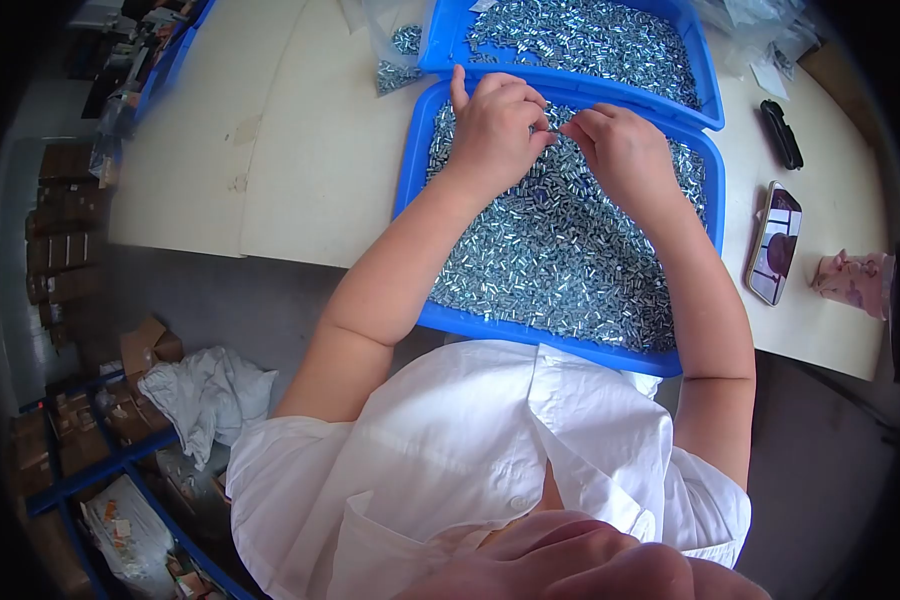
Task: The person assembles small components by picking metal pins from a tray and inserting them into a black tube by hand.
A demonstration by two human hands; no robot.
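Observation:
Many small silvery metal pieces (550,260) fill a blue tray (407,165) at the table's front edge. Over the tray's upper part, my left hand (497,125) has its thumb and forefinger pinched, with another finger raised. Close to its right, my right hand (620,150) is also pinched, its fingertips nearly meeting the left ones. Whatever lies between the fingertips is too small to make out. A second blue tray (712,90), holding similar metal pieces (600,45), stands just behind the first.
A clear bag of metal pieces (400,65) lies left of the rear tray. On the right are a black object (781,134), a phone (775,243) and a pink patterned cup (854,282). Cardboard boxes (65,215) and blue-framed shelving (120,460) stand at the left.

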